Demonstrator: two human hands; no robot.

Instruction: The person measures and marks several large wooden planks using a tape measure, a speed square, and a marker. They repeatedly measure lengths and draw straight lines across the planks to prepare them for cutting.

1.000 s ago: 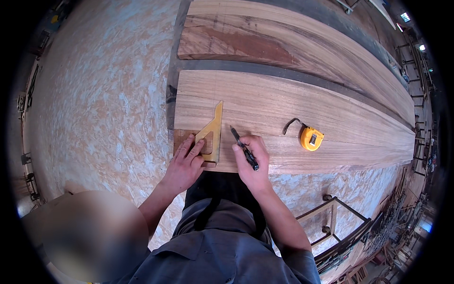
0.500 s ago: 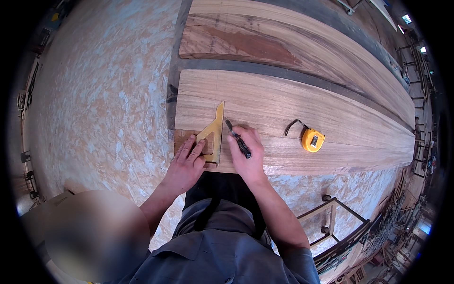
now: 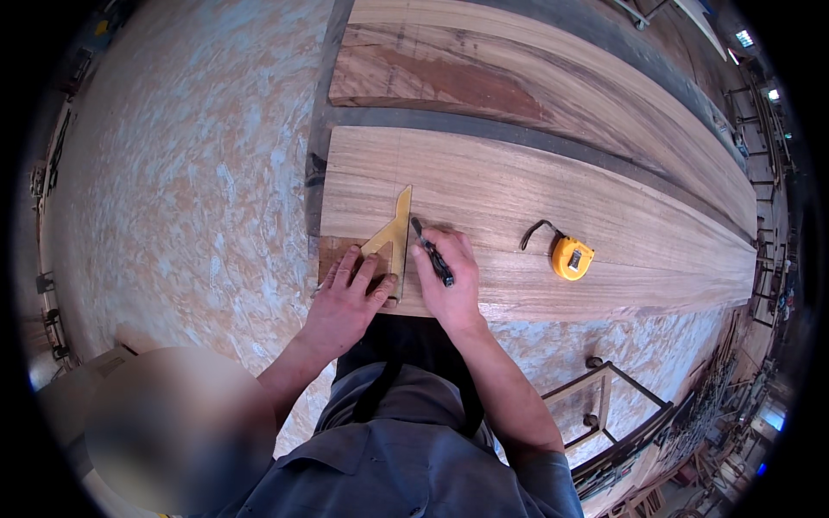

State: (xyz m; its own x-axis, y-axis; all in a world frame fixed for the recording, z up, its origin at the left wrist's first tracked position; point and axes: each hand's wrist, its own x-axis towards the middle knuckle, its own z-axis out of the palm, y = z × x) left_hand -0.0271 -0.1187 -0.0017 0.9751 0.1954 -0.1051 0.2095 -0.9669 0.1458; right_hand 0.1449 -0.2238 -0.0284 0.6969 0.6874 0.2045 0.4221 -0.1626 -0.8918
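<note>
Left thumb has shifted over the last half second: it now lies across the lower part of the square, where before it was tucked by the near edge. Over the full second, the right hand has slid left, bringing the pen closer to the square.

Left hand (image 3: 345,298): flattened, fingers moderately spread, fingertips and thumb resting on the yellow triangular square (image 3: 398,233). Right hand (image 3: 455,281): curled in a writing grip around a black pen (image 3: 432,252), its tip just beside the square's straight right edge; cannot tell whether it touches wood.

Count: one square, one pen, one yellow tape measure (image 3: 572,258) with one black wrist strap (image 3: 541,227), two wide boards. The square lies at the left end of the near board (image 3: 518,194); the tape measure sits well to its right on the same board.

Near board: pale brown, long straight grain, darker brown patch at its left corner. Far board (image 3: 587,99): wavier grain, reddish-brown patch. Dark grey rail (image 3: 492,127) runs between them. Square: flat, with an open cutout. Tape case: rounded. Floor (image 3: 181,190): mottled tan and pale blue. Wheeled frame (image 3: 604,393) at lower right, two casters visible.
</note>
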